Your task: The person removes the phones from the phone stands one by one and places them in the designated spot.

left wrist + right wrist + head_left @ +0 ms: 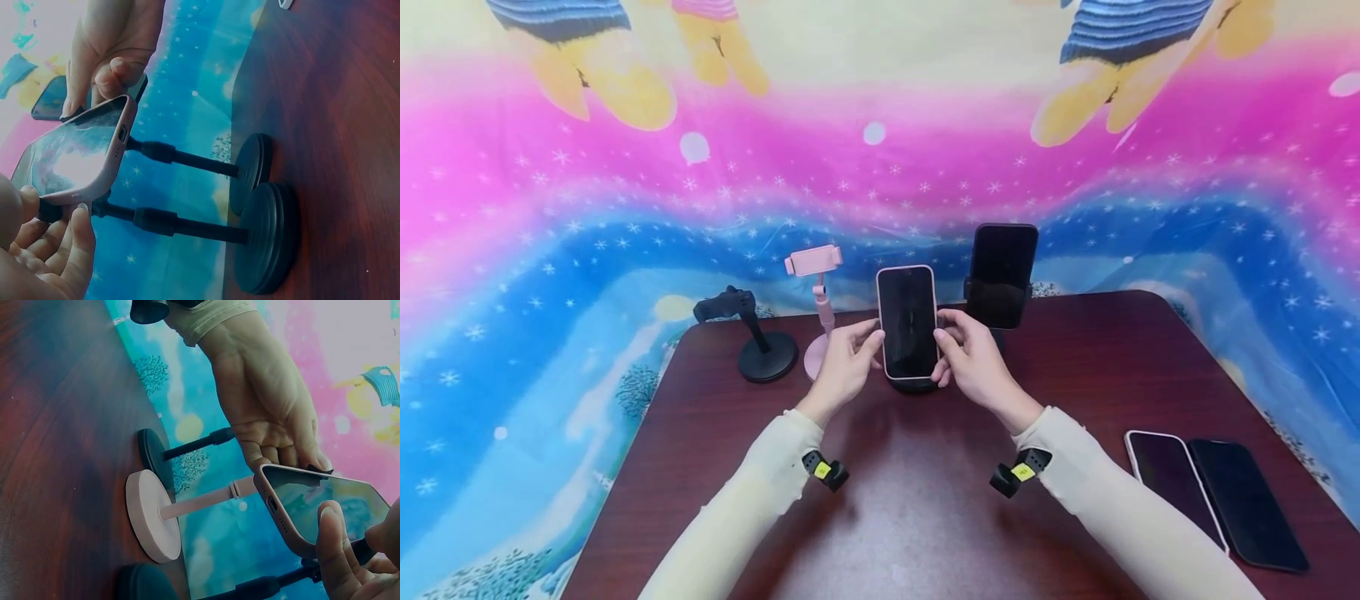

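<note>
A smartphone in a pink case (907, 321) stands upright at the top of a black phone stand, whose post (156, 222) and round base (269, 250) show in the left wrist view. My left hand (848, 362) grips the phone's left side, thumb at the front edge and fingers curled behind. On the opposite side my right hand (973, 354) holds the edge the same way. Dark clamp ends (361, 550) of the stand show beside the thumbs. The back of the phone is mostly hidden.
Left of the phone are a pink phone stand (813, 261) and a black one (767, 357). Behind on the right, another stand carries a black phone (1002, 271). A white-edged phone (1176, 483) and a dark phone (1250, 504) lie at the right of the brown table (880, 517).
</note>
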### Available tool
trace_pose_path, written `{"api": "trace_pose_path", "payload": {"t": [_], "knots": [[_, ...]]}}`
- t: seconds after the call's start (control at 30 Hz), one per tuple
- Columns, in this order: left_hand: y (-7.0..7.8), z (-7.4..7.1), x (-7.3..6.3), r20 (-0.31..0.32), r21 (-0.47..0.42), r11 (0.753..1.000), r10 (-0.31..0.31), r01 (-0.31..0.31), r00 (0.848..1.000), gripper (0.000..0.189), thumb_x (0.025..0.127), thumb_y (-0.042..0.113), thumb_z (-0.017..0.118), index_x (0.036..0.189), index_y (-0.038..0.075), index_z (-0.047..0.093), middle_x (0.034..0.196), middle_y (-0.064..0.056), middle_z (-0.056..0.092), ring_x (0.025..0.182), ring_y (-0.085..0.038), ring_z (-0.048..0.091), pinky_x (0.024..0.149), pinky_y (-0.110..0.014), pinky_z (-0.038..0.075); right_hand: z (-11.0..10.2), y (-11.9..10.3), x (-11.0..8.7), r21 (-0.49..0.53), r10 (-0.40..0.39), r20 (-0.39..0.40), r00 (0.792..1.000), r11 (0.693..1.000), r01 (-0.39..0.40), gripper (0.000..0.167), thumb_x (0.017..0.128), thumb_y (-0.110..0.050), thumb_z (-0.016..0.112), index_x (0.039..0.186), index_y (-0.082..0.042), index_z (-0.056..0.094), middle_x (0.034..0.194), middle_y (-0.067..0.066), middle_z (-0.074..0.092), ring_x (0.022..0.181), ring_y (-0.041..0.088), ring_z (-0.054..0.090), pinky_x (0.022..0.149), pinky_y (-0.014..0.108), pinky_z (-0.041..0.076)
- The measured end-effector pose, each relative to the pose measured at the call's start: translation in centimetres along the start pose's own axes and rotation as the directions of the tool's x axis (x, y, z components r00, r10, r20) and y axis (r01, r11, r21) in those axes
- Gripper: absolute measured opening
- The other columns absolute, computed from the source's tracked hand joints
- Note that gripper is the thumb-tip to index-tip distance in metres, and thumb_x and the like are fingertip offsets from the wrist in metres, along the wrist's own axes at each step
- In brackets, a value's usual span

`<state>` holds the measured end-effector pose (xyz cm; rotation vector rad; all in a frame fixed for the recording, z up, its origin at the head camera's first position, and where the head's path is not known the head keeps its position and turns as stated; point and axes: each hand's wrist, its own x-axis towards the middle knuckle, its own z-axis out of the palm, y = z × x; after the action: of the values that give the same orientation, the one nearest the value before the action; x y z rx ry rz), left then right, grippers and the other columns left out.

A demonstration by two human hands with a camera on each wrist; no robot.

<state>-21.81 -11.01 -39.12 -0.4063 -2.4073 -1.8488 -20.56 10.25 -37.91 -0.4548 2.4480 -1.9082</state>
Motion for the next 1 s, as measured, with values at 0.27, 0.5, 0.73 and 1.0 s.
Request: {"api": "trace_pose_path", "payload": {"t": [0.27,0.5,0.73,1.0], "knots": [[1.1,0.4,-1.9,-0.009,0.018,1.000,0.008,-0.008,1.000,0.038,0.104,0.008,0.056,0.137,-0.009,0.057,0.125,-0.027,0.068,0.059,-0.013,0.063,0.065,-0.026,0.060,-0.5,-0.4,-1.6,0.031,-0.008,0.007,1.000,0.999,0.008,0.041,0.106,-0.006,0.049,0.144,0.007,0.043,0.110,0.035,0.066,0.052,0.020,0.065,0.050,0.031,0.059],[2.1,0.4,-3.6,0.022,0.037,0.999,0.005,-0.005,1.000,0.038,0.102,0.008,0.058,0.136,-0.009,0.057,0.123,-0.027,0.069,0.074,-0.035,0.068,0.073,-0.053,0.061,-0.8,-0.8,-3.2,0.042,-0.034,0.023,0.999,0.999,0.033,0.041,0.105,-0.005,0.051,0.143,0.009,0.043,0.100,0.034,0.066,0.050,0.020,0.064,0.050,0.030,0.058],[2.4,0.0,-4.8,0.070,0.037,0.999,0.012,-0.014,0.997,0.038,0.100,0.006,0.061,0.134,-0.010,0.058,0.117,-0.027,0.071,0.088,-0.035,0.070,0.070,-0.041,0.064,-0.7,-0.9,-4.4,0.027,-0.026,0.048,0.999,0.999,0.025,0.041,0.105,-0.005,0.052,0.143,0.008,0.044,0.084,0.027,0.063,0.051,0.018,0.063,0.050,0.031,0.059],[2.6,-0.2,-6.0,0.119,0.006,0.999,0.047,-0.048,0.992,0.035,0.100,0.004,0.060,0.132,-0.012,0.059,0.107,-0.029,0.071,0.084,-0.027,0.068,0.067,-0.032,0.062,-0.5,-0.9,-5.8,0.040,-0.047,0.067,0.997,0.998,0.045,0.041,0.104,-0.003,0.053,0.142,0.010,0.044,0.080,0.025,0.061,0.051,0.018,0.062,0.050,0.031,0.059]]}}
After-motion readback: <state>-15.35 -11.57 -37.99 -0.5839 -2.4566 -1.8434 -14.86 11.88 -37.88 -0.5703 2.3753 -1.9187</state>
